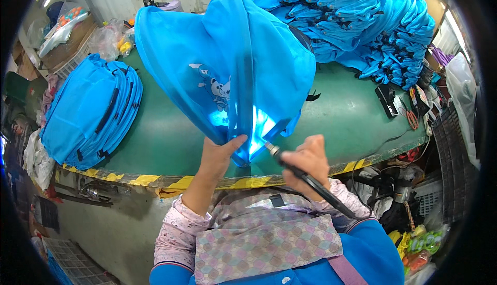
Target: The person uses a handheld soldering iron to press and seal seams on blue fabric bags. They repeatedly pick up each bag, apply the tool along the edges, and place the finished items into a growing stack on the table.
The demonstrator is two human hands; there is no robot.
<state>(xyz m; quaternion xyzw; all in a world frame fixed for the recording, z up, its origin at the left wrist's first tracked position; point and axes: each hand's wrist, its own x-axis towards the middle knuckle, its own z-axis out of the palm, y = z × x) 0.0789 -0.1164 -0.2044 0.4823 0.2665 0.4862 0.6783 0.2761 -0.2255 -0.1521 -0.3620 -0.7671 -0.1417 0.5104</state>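
Observation:
A blue fabric canopy [279,52] with curved, piped ribs and a pale cartoon print stands spread on the green table. My left hand [216,155] is closed on its lower front corner, the thumb lying over the gathered fabric. In my right hand [309,162] is a slim black corded tool [305,177] with a metal tip, held slantwise. The tip points at the canopy's corner just right of my left thumb; whether it touches the fabric I cannot tell. Bright white light falls on the fabric there.
Flat blue fabric pieces [85,110] are stacked at the left on the green table [341,114]. A tall heap of folded blue canopies [336,21] fills the back right. Near the right edge lie a black box [386,101] and orange-handled scissors [411,119]. Yellow-black tape [145,180] lines the front edge.

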